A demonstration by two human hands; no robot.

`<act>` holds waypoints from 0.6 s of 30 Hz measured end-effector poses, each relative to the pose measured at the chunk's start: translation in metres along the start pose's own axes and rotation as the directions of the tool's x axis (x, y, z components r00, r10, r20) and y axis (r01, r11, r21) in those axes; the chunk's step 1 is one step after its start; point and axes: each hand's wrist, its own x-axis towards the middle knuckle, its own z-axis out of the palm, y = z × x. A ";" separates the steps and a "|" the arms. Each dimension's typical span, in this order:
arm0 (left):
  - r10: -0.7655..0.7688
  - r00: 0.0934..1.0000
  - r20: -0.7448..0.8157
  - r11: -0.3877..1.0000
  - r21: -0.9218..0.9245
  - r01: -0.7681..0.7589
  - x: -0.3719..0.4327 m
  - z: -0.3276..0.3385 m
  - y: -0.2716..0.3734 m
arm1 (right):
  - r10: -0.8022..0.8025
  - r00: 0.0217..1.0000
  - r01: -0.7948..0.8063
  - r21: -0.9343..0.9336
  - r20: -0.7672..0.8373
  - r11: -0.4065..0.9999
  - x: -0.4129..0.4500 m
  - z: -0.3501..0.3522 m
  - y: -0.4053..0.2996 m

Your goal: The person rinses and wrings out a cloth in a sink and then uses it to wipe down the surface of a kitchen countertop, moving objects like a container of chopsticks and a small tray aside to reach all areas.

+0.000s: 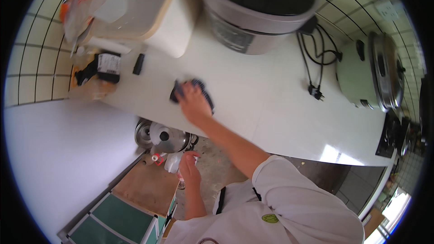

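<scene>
My right hand [193, 100] presses a dark, patterned cloth [206, 95] flat against the white countertop [237, 88]. The fingers are spread over the cloth and blurred by motion, with dark fabric showing on both sides of them. Lower down, in front of the counter's edge, my left hand [190, 169] is held near my body. Nothing shows in it; its fingers are loosely bent and partly hidden. A small black object [138, 64] lies on the counter to the left of the cloth.
At the back stand a white plastic bin [173, 37] and a large electric cooker [257, 23]. A black power cord [320, 57] lies beside a pale green cooker [356, 71] at right. Packages [108, 66] crowd the left corner. Metal pots [169, 139] and a green-fronted cabinet [123, 215] are below.
</scene>
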 end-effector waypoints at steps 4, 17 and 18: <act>0.143 0.985 0.098 0.987 0.055 -0.149 0.024 0.017 0.031 | -0.101 0.978 0.133 0.170 -0.185 0.976 -0.079 -0.010 0.010; 0.414 0.661 0.626 0.902 -0.184 -0.391 0.025 0.180 0.124 | 0.763 0.328 -0.876 0.123 -0.557 0.466 -0.423 -0.128 0.273; 0.428 0.626 0.652 0.894 -0.204 -0.399 0.017 0.192 0.131 | 0.785 0.229 -0.914 0.150 -0.576 0.377 -0.439 -0.130 0.284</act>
